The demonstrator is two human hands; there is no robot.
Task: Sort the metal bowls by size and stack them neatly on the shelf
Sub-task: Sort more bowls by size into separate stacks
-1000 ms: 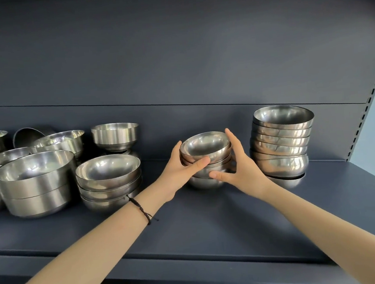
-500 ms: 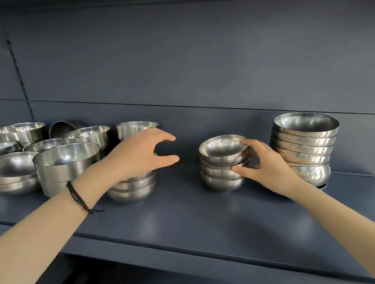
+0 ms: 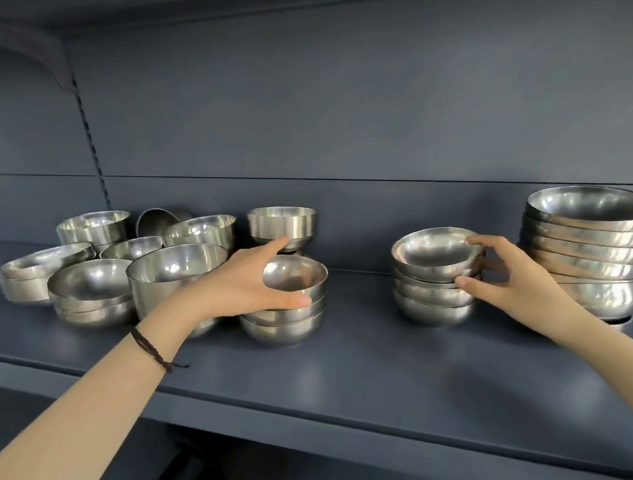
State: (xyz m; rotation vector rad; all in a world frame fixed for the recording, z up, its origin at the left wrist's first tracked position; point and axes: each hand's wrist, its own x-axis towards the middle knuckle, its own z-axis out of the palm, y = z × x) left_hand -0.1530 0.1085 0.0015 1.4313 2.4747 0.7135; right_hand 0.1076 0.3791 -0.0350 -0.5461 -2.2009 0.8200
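Right hand (image 3: 510, 280), three o'clock, pinches the small bowl stack (image 3: 432, 268) on the shelf (image 3: 357, 370); left hand (image 3: 242, 284), spread open at nine o'clock, hovers by another top bowl (image 3: 299, 275), likely to grasp it.

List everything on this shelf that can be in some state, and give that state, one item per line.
Middle stack: nested, upright.
Small stack: nested, upright.
Tall stack: nested, leaning, rims uneven.
Left bowls: mixed sizes, unsorted.
Back bowl: tipped on its side.
Left hand: open, spread around the middle stack's top bowl.
Right hand: pinches the small stack's top bowl.
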